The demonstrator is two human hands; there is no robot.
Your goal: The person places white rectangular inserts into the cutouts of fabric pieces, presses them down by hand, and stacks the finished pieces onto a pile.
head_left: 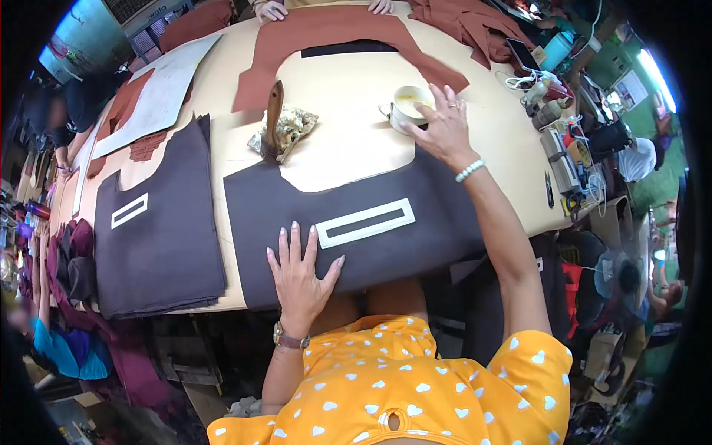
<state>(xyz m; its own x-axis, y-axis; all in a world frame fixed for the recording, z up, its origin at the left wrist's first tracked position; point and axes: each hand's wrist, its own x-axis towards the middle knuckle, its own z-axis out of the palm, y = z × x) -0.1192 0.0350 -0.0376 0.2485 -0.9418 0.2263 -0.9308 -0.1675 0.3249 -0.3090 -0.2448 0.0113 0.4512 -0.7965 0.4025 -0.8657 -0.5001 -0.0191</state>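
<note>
The right hand [445,133] is spread about a small pale cup [398,118], thumb by the near rim and fingers over the far right side; from where I stand I cannot tell whether they are pressed against it. The cup stands upright on the table [512,156], just beyond the top edge of a dark cloth [356,271], with some yellowish stuff inside. The left hand [300,282] lies flat on that cloth near its front edge, fingers fanned apart and nothing between them, the forefinger's tip just beside the left end of a long white frame [371,230] lying there.

Left of the cup, a brush [274,122] with a wooden handle leans upright against a crumpled, blotchy lump [300,124] close to the dark cloth. Farther left sits a stack of dark cut pieces [163,252], a smaller white frame [144,201] on top.

Across the table, another person's hands [271,11] rest along the far side of a rust-brown cloth [334,28], its two arms reaching back this way. Over by the right-hand edge I see a phone [523,53] beside a turquoise bottle [558,50], with cords trailing close by.
</note>
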